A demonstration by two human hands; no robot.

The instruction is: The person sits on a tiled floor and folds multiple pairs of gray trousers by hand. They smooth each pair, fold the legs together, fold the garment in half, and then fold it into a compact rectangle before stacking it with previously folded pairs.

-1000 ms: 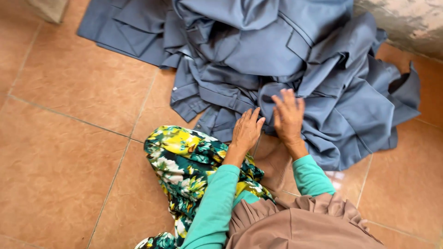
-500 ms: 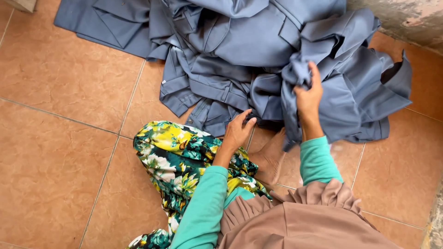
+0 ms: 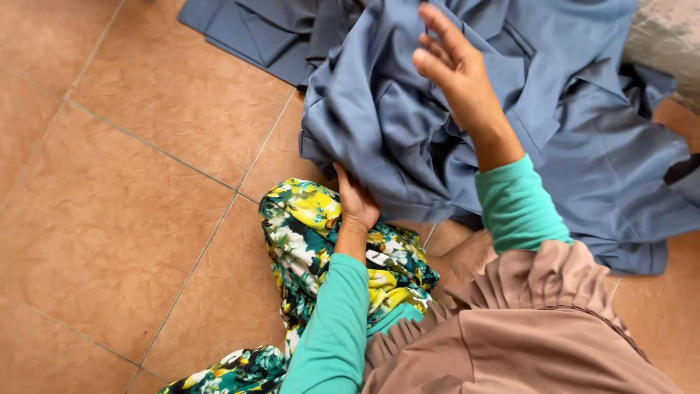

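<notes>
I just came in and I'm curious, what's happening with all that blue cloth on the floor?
A person sitting on the tiled floor is handling a big pile of grey-blue cloth. Their left hand is tucked under the near edge of the cloth, just above their flowery green and yellow trouser leg. Their right hand is raised over the pile with the fingers open, and I can't see it gripping anything.

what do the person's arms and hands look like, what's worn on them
Both hands, left hand and right hand, are bare: no gloves, and no rings or watch that show. Each arm wears a long, plain teal-green sleeve ending snugly at the wrist, with no visible print or markings.
</notes>
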